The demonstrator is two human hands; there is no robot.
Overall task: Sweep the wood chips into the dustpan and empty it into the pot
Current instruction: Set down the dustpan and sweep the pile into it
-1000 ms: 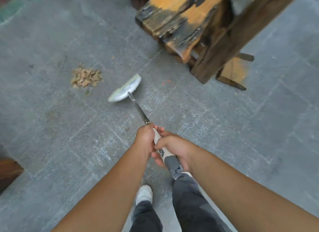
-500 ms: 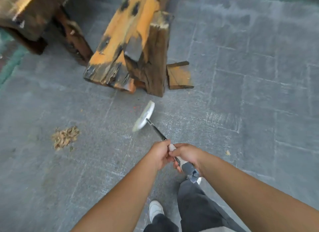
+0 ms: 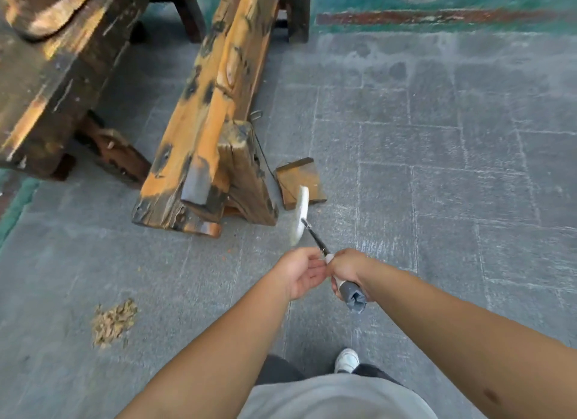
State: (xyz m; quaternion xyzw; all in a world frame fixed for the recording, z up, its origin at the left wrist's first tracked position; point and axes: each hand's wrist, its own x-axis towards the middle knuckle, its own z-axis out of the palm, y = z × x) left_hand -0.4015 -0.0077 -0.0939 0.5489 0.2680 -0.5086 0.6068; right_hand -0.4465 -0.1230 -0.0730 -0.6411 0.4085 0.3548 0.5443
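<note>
The pile of tan wood chips (image 3: 114, 322) lies on the grey stone floor (image 3: 437, 175), left of the long-handled broom (image 3: 299, 215) and before the worn wooden bench (image 3: 215, 112).

A white, curved plastic broom head (image 3: 299, 214) is showing pale against the grey stone-tile floor (image 3: 437, 175), which is carrying a grid of faint whitish joint lines. The thin black metal shaft (image 3: 316, 239) is running into a white handle section that is ending in a blue-grey rubber grip (image 3: 354, 297). A small heap of tan wood chips (image 3: 114, 322) is lying light brown on the grey. The long orange-yellow wooden beam (image 3: 218, 106) is showing black scorched-looking blotches, and the darker brown timber block (image 3: 46, 75) is showing worn orange patches. A teal painted strip (image 3: 452, 0) with a rust-red stripe is edging the floor. The white shoe (image 3: 346, 360) is peeking beside dark grey trousers.
</note>
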